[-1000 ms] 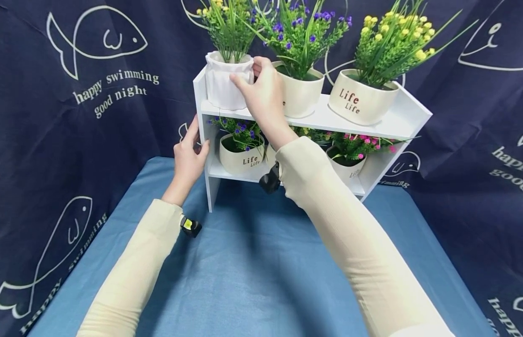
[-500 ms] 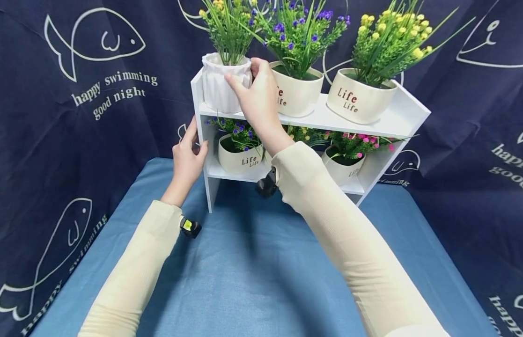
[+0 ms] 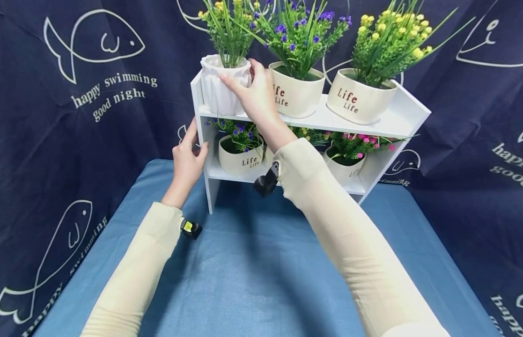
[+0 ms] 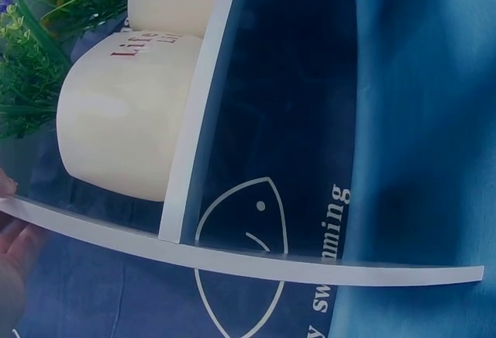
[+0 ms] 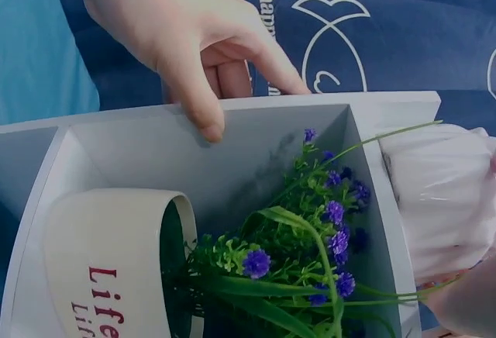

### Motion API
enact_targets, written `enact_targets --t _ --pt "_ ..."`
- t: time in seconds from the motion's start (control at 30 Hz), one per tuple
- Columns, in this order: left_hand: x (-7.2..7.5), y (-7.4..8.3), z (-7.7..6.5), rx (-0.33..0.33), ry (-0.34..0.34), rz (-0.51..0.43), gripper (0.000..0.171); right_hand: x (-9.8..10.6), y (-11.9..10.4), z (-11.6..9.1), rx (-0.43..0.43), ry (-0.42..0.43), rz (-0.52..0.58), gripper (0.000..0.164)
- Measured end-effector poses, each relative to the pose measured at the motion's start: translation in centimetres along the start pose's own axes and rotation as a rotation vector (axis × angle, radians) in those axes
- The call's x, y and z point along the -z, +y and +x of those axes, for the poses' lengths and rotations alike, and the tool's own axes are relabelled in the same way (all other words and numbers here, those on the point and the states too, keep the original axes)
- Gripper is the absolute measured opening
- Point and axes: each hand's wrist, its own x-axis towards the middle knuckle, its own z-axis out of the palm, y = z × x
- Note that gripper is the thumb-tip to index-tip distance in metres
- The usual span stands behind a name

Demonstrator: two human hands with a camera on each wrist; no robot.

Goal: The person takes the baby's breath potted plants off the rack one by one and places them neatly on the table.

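Note:
At the left end of the upper shelf stands a white fluted flowerpot (image 3: 221,89) with grassy leaves and yellow flowers. My right hand (image 3: 261,96) holds its right side, thumb across the front and fingers round towards the back. My left hand (image 3: 187,157) grips the left side panel of the white shelf unit (image 3: 205,164); in the right wrist view its thumb lies inside the panel and its fingers outside. Right of my right hand is a cream "Life" flowerpot (image 3: 301,96) with purple flowers. Only part of my right hand (image 5: 469,299) shows in the right wrist view.
Another cream flowerpot (image 3: 362,100) with yellow flowers stands at the upper shelf's right. Several cream pots, including one with purple flowers (image 3: 241,155), fill the lower shelf. The unit stands on a blue cloth-covered table (image 3: 261,271) before a navy fish-print curtain (image 3: 118,140).
The white flowerpot and my right hand have shifted slightly left and towards me. More lettering on the middle cream pot shows beside the hand. My left hand keeps its grip on the panel.

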Motion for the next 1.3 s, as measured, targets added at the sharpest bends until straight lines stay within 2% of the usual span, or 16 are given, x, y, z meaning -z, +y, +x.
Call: enact_targets --t 0.1,0.3,0.53,0.77,1.3 --pt "0.0 -0.1 0.0 -0.001 0.002 0.011 0.062 -0.2 0.1 0.0 -0.007 -0.011 -0.007 0.082" --pt "-0.3 -0.2 -0.2 -0.002 -0.012 0.008 0.062 -0.5 0.2 0.1 -0.039 0.007 0.125 0.081" --pt "-0.6 -0.2 -0.1 -0.012 -0.014 -0.012 0.062 -0.4 0.6 0.4 -0.021 0.039 0.125 0.081" --pt "-0.3 -0.3 0.0 0.0 -0.005 -0.009 0.062 -0.9 0.7 0.6 -0.022 0.015 0.142 0.083" --pt "0.1 -0.3 0.0 -0.006 -0.016 0.003 0.062 -1.7 0.8 -0.3 0.089 0.144 0.383 0.074"
